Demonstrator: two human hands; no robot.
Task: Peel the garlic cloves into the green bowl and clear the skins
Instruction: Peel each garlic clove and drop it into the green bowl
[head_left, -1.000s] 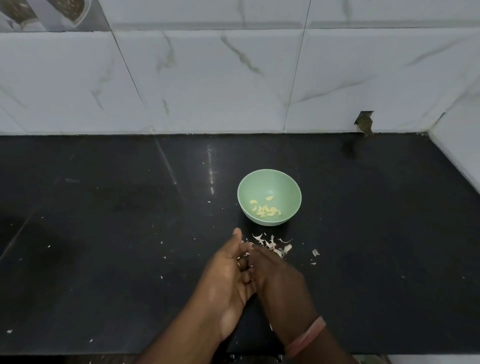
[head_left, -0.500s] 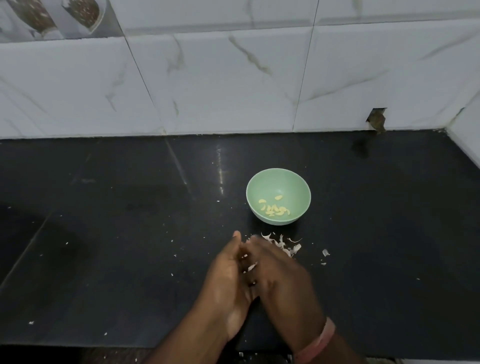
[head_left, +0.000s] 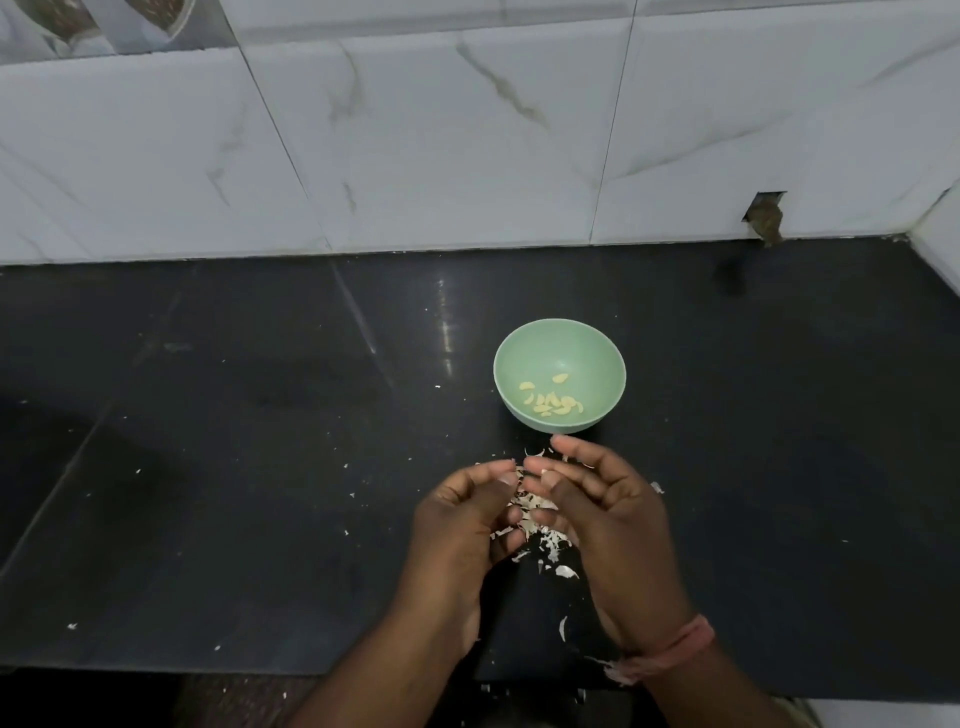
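The green bowl (head_left: 559, 348) stands on the black counter (head_left: 260, 467) with several peeled yellow garlic cloves (head_left: 550, 401) in its bottom. Just in front of it my left hand (head_left: 462, 525) and my right hand (head_left: 608, 519) face each other, palms inward, fingers loosely curled. Between them lies a heap of white garlic skins (head_left: 543, 525). Flakes cling at my left fingertips, but its grip is hidden. My right hand holds nothing that I can see.
Stray skin flakes (head_left: 563, 629) lie near the counter's front edge (head_left: 208, 667), and others are scattered to the left. A marble-tiled wall (head_left: 467, 156) closes the back, with a small hole (head_left: 766, 218) at the right, and a side wall (head_left: 940, 244) closes the far right.
Both hands were pressed together low on the counter, pushing at the skins. They have now come apart and turned palms inward around the heap, which shows between them.
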